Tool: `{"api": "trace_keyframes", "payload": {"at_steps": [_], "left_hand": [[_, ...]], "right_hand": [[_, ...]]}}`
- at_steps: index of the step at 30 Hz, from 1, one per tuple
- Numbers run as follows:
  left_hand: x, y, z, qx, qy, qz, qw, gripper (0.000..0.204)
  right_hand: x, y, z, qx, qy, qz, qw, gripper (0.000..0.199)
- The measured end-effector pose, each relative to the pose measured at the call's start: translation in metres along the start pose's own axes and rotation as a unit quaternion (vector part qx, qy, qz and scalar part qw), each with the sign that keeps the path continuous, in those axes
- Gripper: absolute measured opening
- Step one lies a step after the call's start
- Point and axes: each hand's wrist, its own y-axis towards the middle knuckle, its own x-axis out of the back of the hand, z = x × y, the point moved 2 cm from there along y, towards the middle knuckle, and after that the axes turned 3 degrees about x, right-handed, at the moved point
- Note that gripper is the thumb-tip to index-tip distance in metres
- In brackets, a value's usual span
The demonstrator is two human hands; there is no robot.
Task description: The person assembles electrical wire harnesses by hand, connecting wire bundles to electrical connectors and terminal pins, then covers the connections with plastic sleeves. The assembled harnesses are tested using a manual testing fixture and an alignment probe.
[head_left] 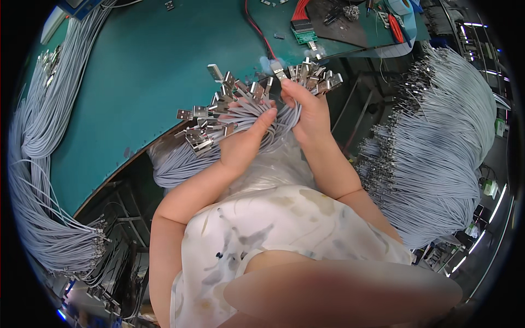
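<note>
Left hand (240, 143) is wrapped round a fat grey cable bunch (254, 113) and the right hand (313, 112) grips the same bunch, thumb on 1 metal plug (278, 71), all right by the near edge of the green surface (131, 98). Clear plastic (273, 169) sits just under it, can't tell if it's a bag. Wide green gap to the left cable pile (49, 120); the right heap (437, 147) is past the edge.
</note>
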Motion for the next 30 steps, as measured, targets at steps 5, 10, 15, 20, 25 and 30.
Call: {"api": "trace_keyframes", "payload": {"at_steps": [5,10,15,20,25,30], "left_hand": [[0.0,0.002,0.002,-0.007,-0.069,0.001,0.998,0.016],[-0.002,0.0,0.0,0.013,-0.126,-0.006,0.992,0.014],[0.0,-0.001,-0.001,0.007,-0.068,-0.003,0.998,0.013],[0.004,-0.006,0.006,0.004,-0.017,0.024,1.0,0.014],[0.006,-0.007,0.005,-0.001,-0.001,-0.027,1.0,0.013],[0.006,-0.006,-0.006,0.008,-0.051,-0.014,0.999,0.01]], "right_hand": [[-0.005,0.0,0.004,-0.016,0.062,0.014,0.998,0.01],[-0.012,-0.002,0.003,-0.001,0.016,0.032,0.999,0.013],[-0.009,-0.004,0.005,-0.004,-0.07,0.079,0.994,0.023],[-0.009,-0.014,-0.001,0.014,-0.02,0.037,0.999,0.027],[-0.003,-0.011,0.004,0.05,-0.038,0.002,0.998,0.022],[-0.006,-0.006,0.003,0.039,-0.026,-0.007,0.999,0.017]]}}
